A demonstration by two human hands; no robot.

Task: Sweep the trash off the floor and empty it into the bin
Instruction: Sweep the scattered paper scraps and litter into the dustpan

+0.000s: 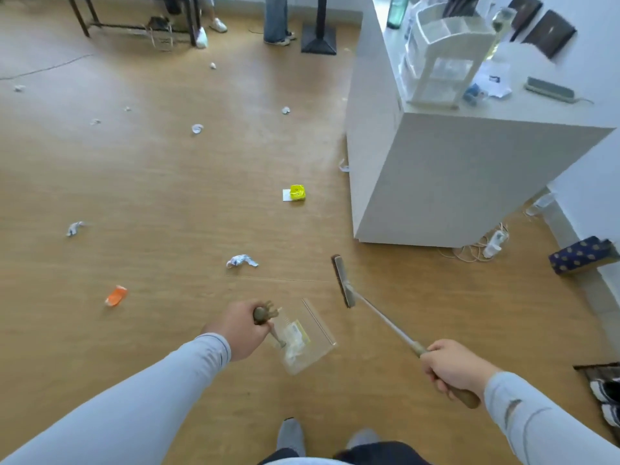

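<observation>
My left hand (239,330) grips the top of the handle of a clear dustpan (307,340) that holds some pale and yellow scraps. My right hand (451,369) grips the handle of a broom, whose brush head (342,280) hangs just right of the dustpan. Trash lies scattered on the wooden floor: a crumpled white-blue paper (241,261) ahead of the dustpan, a yellow wrapper (297,192) farther off, an orange piece (116,296) to the left, and several small white scraps (197,128) beyond. No bin is visible.
A white counter (446,182) stands at the right with a power strip and cables (493,245) at its base. A patterned blue box (582,255) and shoes (605,397) lie at far right. People's legs (276,21), a black stand base (318,41) and a table are at the back.
</observation>
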